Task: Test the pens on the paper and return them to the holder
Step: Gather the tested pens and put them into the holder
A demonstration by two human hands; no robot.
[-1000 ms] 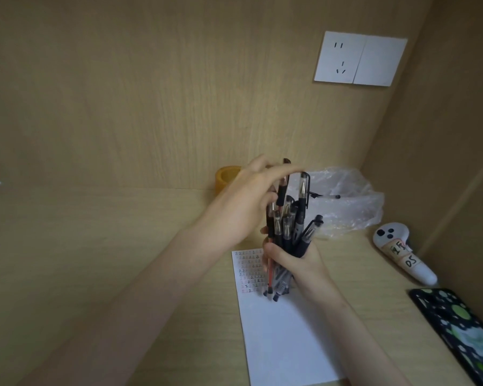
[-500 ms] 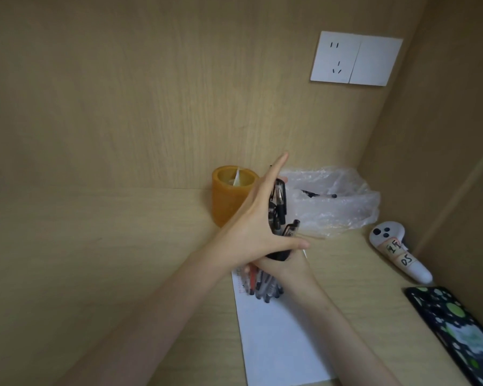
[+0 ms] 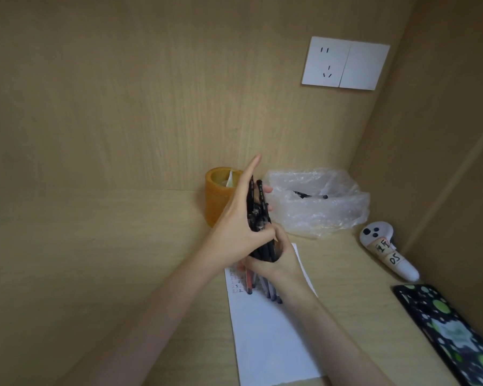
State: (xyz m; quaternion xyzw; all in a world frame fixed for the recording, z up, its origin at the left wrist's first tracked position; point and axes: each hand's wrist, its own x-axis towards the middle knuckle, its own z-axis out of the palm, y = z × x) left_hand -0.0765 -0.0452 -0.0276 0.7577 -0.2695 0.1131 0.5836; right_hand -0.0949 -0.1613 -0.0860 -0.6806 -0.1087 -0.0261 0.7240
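Observation:
Both hands hold a bundle of black-capped pens (image 3: 258, 215) upright above the top of the white paper (image 3: 268, 335). My right hand (image 3: 279, 263) grips the bundle low down, and the pen tips stick out beneath it over small written test marks. My left hand (image 3: 237, 221) lies along the bundle's left side with its fingers stretched upward. Its thumb is closed across the front of the pens. The orange cylindrical holder (image 3: 216, 201) stands just behind my left hand, with a white scrap inside.
A crumpled clear plastic bag (image 3: 318, 201) with a pen in it lies right of the holder. A white controller (image 3: 385, 249) and a black phone with green spots (image 3: 452, 335) lie at the right by the side wall. Wooden walls enclose the desk.
My left hand came down from the pen caps to lie along the bundle, then its thumb closed over the pens. The bundle sank slightly, and the holder came into view.

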